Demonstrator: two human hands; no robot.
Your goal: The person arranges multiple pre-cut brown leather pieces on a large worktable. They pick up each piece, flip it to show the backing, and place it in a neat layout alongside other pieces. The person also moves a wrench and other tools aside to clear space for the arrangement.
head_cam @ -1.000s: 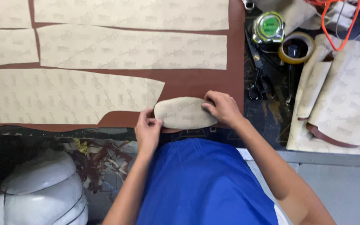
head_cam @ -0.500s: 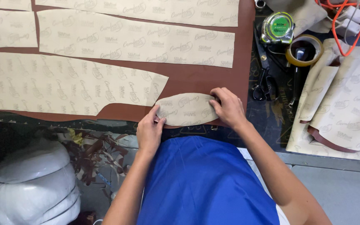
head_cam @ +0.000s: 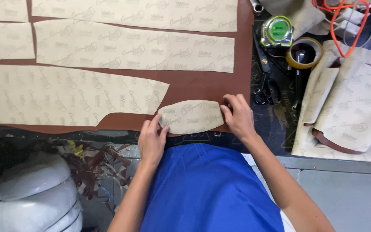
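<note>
From the head camera, your left hand point(head_cam: 152, 138) and right hand point(head_cam: 238, 116) press flat, fingers spread, on either end of a small oval paper pattern piece point(head_cam: 191, 116). It lies at the near edge of a brown leather sheet point(head_cam: 202, 83), just below larger paper patterns point(head_cam: 69, 96). Neither hand seems to pinch it, though the fingertips are hard to read. To your right sit scissors point(head_cam: 266, 88), a tape roll point(head_cam: 304, 53) and a green tape measure point(head_cam: 276, 31).
</note>
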